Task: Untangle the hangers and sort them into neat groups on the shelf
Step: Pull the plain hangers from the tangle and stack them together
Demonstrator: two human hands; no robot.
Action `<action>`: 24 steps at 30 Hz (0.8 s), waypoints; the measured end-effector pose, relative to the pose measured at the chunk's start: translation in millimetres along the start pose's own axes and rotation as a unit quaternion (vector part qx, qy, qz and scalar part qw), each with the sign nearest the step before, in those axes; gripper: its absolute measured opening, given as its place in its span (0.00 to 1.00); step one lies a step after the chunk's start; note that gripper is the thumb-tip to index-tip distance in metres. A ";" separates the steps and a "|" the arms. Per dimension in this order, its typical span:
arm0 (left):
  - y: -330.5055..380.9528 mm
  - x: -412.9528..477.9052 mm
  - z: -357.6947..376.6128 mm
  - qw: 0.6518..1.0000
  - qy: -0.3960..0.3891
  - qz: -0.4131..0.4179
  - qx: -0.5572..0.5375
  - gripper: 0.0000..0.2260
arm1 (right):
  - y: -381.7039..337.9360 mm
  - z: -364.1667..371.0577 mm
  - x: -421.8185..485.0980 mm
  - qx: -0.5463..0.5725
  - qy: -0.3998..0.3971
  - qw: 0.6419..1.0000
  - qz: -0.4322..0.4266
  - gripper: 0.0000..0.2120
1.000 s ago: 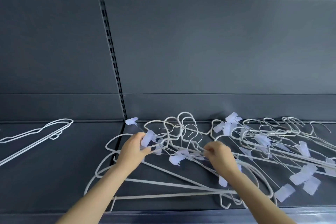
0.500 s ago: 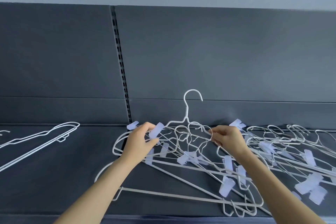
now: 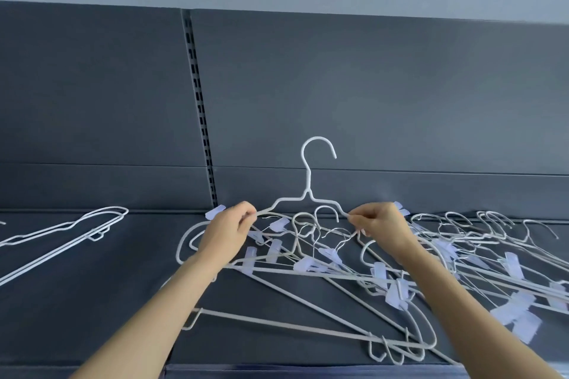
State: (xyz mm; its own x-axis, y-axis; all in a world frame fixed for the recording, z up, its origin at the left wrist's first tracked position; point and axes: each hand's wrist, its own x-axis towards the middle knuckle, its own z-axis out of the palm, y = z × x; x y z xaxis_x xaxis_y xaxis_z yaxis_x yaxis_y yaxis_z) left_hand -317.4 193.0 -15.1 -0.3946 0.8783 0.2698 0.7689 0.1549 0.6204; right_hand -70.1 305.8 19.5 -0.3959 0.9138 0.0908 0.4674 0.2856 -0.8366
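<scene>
A white wire hanger (image 3: pixel 308 181) stands upright over the pile, its hook pointing up. My left hand (image 3: pixel 229 232) pinches its left shoulder and my right hand (image 3: pixel 380 229) pinches its right shoulder. Beneath them lies a tangled pile of white hangers (image 3: pixel 323 271) with pale clips, spread over the middle of the dark shelf (image 3: pixel 92 301). More clip hangers (image 3: pixel 492 255) lie tangled to the right. A separate small group of plain white hangers (image 3: pixel 70 231) lies flat at the far left of the shelf.
The shelf's dark back panel (image 3: pixel 369 101) rises behind the pile, with a slotted upright rail (image 3: pixel 200 108) left of centre. The shelf's front edge (image 3: pixel 277 371) runs along the bottom of the view. Bare shelf surface lies between the left group and the pile.
Both hands have lifted one hanger from flat in the pile to upright, hook up, and spread out to its two shoulders. The view has drifted slightly left and down.
</scene>
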 end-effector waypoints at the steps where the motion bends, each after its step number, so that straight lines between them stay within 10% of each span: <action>1: 2.3 0.2 -2.4 1.000 0.008 0.012 0.004 0.05 | -0.5 -0.1 -0.3 -0.020 0.007 1.000 -0.008 0.09; 9: -21.7 0.5 -43.1 0.998 0.056 -0.030 -0.003 0.09 | 7.2 -10.4 -7.2 -0.224 0.018 0.973 -0.062 0.07; 24: -162.4 -104.8 -156.2 0.949 0.213 -0.207 0.101 0.10 | -56.6 160.7 18.7 -0.245 -0.114 0.937 -0.222 0.23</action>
State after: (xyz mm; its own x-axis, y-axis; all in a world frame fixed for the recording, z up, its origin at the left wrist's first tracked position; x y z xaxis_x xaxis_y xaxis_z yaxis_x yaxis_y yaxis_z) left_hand -479.5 5.2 -29.0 -0.8183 0.4671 0.3348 0.5680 0.5682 0.5954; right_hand -231.0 260.3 -18.3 -0.7696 0.6044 0.2057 0.5016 0.7717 -0.3909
